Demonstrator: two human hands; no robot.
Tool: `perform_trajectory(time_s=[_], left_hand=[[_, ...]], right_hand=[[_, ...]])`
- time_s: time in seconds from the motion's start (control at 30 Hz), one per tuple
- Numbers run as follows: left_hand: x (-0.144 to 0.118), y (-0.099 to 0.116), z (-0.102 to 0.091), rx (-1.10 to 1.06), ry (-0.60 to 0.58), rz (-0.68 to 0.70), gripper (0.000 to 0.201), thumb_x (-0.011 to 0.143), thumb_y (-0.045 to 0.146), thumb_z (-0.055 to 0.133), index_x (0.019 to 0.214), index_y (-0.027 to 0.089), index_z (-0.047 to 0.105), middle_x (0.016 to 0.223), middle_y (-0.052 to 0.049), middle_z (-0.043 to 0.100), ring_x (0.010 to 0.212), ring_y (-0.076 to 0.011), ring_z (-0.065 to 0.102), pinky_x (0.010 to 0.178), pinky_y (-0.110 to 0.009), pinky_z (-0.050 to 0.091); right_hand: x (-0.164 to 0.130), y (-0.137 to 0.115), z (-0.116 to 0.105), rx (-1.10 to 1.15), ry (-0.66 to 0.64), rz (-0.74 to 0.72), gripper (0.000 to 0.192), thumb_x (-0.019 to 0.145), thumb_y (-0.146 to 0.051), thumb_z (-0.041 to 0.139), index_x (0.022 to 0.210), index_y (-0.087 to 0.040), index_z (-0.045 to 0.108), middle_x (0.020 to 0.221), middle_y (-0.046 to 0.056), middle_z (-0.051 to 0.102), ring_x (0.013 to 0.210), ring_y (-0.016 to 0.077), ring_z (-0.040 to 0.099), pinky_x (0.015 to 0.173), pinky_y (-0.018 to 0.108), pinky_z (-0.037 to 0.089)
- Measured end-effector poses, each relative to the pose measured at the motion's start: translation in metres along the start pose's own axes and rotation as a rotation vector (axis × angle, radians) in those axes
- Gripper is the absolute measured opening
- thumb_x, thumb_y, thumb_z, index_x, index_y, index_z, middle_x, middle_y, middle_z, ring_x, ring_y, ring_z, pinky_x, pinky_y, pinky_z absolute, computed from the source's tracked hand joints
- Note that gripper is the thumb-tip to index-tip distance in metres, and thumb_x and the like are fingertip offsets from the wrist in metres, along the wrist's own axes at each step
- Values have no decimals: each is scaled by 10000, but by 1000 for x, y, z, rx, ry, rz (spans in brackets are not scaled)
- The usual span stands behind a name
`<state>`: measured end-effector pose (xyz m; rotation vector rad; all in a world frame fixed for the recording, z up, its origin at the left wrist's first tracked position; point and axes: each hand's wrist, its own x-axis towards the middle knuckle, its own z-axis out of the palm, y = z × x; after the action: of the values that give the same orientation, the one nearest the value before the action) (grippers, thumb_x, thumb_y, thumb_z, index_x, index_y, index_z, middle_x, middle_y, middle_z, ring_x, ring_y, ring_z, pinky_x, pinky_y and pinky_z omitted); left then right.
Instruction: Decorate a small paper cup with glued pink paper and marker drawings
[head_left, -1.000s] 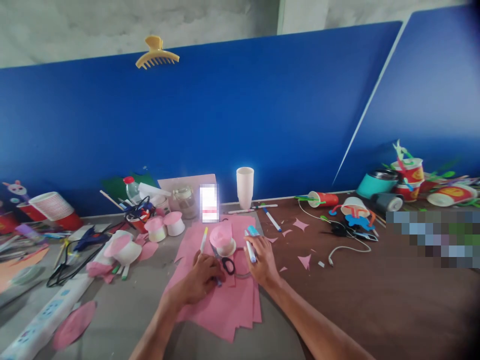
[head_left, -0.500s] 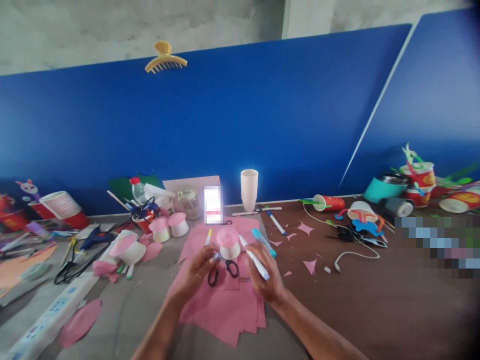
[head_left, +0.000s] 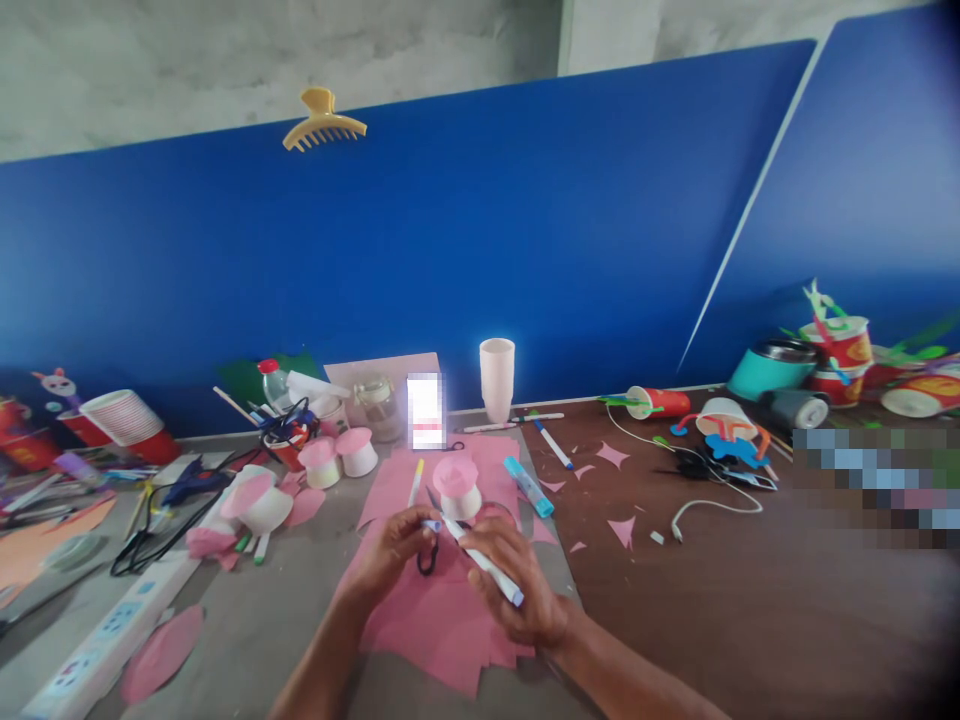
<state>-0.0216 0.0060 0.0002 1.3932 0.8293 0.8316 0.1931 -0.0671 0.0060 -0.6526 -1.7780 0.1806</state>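
My right hand [head_left: 514,580] is closed round a white marker [head_left: 484,560], its tip end pointing up and left toward my left hand. My left hand [head_left: 401,545] pinches a small blue-purple marker cap [head_left: 432,525], very close to that tip; I cannot tell whether they touch. Just beyond the hands stands a white paper cup with a pink paper disc [head_left: 456,475] on it. Black-handled scissors [head_left: 427,558] lie beneath, partly hidden by my hands. Pink paper sheets [head_left: 420,640] are spread under everything.
White cups with pink discs [head_left: 355,452] stand to the left, near a power strip [head_left: 112,625]. A stack of white cups [head_left: 497,380] stands at the back. A light-blue tube [head_left: 529,487], a blue-capped marker [head_left: 553,444] and pink scraps [head_left: 621,532] lie on the right.
My right hand has moved left and slightly down with the marker, bringing its tip end to the cap in my left hand. The disc-topped cup stays where it was.
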Motion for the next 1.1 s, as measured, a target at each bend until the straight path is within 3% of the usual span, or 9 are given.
perform_trajectory(time_s=[0.5,0.7,0.83,1.1], left_hand=[[0,-8,-4,-41,-49,15,370,822,464,778,984,138,712,706,12,585,582,-103,537,578,-228,419],[-1,-1,-3,35,-103,-4,406,814,495,780,993,135,719,735,-2,602,602,-107,528,592,-236,421],[-2,5,1,34,-156,-25,431,797,526,785,993,148,713,793,-10,608,612,-100,509,604,-243,413],[-6,2,4,74,-263,-22,468,922,559,630,1155,154,665,810,-9,559,691,-118,468,646,-249,364]], right_hand=[[2,-5,-2,38,-41,33,322,922,-170,492,1226,-269,541,992,60,685,884,245,639,810,409,530],[1,-2,1,33,-80,33,285,909,-179,486,1172,-255,562,905,59,686,803,241,639,751,396,521],[1,-1,2,40,-116,76,248,914,-181,470,1117,-249,595,871,57,686,808,241,650,743,386,523],[-4,0,7,150,-165,246,257,979,-255,452,1149,-227,642,922,71,748,807,222,684,770,360,550]])
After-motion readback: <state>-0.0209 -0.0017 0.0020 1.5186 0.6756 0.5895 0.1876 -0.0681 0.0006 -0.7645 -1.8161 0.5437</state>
